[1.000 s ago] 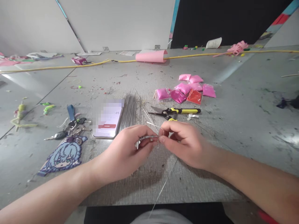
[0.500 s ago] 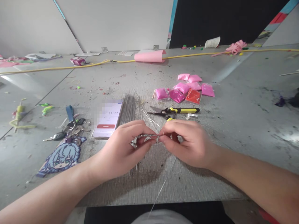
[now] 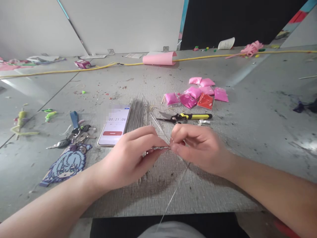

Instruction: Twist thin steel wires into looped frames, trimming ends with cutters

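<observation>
My left hand [image 3: 131, 155] pinches a small twisted piece of silver wire [image 3: 158, 148] between thumb and fingers, just above the grey table [image 3: 247, 109]. My right hand [image 3: 198, 148] pinches the other end of the same piece, fingertips almost touching those of the left. A long thin wire [image 3: 174, 190] trails from under my right hand toward the table's near edge. Behind my hands lies a bundle of straight silver wires [image 3: 136, 117], partly hidden by my left hand.
A phone [image 3: 114, 125] showing a timer lies beside the wire bundle. Yellow-handled snips [image 3: 187, 117] and several pink and red bead bags [image 3: 198, 94] sit beyond my right hand. Keys [image 3: 74, 135] and a pixel-bead charm [image 3: 65, 165] are at the left. A pink paper roll [image 3: 159, 59] and a yellow cord [image 3: 61, 71] lie far back.
Both hands have kept their pinch on the twisted wire piece, working it with small finger turns; the piece now looks straighter and tighter. The phone timer advanced one second.
</observation>
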A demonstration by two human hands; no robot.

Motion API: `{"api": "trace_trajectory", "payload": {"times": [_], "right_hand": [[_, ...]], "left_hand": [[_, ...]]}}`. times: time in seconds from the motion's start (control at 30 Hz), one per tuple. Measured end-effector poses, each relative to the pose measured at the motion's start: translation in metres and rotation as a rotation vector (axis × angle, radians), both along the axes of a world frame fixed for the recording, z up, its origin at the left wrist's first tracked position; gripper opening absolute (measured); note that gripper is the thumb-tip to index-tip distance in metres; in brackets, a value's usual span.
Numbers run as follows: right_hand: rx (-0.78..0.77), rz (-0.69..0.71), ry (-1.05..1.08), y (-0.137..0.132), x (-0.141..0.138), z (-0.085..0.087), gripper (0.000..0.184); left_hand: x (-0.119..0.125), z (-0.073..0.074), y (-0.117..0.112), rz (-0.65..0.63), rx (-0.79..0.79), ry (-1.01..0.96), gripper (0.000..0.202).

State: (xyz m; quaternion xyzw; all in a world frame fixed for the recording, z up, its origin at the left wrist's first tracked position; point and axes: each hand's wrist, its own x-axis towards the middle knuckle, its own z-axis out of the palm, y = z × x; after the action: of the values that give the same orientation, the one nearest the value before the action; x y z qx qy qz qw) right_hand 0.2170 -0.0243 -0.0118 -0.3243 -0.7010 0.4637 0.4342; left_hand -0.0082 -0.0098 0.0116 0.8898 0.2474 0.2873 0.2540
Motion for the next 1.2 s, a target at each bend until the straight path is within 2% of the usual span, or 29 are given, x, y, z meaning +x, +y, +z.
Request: {"api": "trace_trajectory", "payload": {"times": [0.13, 0.27, 0.37, 0.5, 0.63, 0.87, 1.03, 1.2], "right_hand": [[-0.059, -0.001, 0.028, 0.004, 0.004, -0.001, 0.006], [0.014, 0.061, 0.026, 0.010, 0.005, -0.002, 0.010], [0.017, 0.066, -0.011, 0.012, 0.004, -0.002, 0.012], [-0.043, 0.026, -0.114, 0.008, 0.004, 0.000, 0.019], [-0.103, 0.004, -0.074, 0.003, 0.001, 0.003, 0.014], [-0.275, 0.000, 0.074, 0.003, -0.005, 0.003, 0.009], [-0.264, 0.013, 0.116, 0.001, -0.005, -0.003, 0.005], [-0.302, 0.022, 0.139, -0.001, -0.006, -0.002, 0.007]], "left_hand": [[0.004, 0.002, 0.003, 0.053, -0.356, -0.064, 0.006], [0.005, -0.003, 0.006, 0.046, -0.774, -0.165, 0.004], [0.005, -0.005, 0.008, 0.032, -0.925, -0.213, 0.006], [0.006, -0.005, 0.009, 0.020, -0.984, -0.247, 0.006], [0.007, -0.006, 0.009, -0.026, -1.010, -0.272, 0.005], [0.006, -0.005, 0.008, -0.007, -0.877, -0.158, 0.006], [0.007, -0.004, 0.006, 0.015, -0.877, -0.166, 0.008], [0.008, -0.007, 0.004, -0.015, -0.927, -0.244, 0.004]]}}
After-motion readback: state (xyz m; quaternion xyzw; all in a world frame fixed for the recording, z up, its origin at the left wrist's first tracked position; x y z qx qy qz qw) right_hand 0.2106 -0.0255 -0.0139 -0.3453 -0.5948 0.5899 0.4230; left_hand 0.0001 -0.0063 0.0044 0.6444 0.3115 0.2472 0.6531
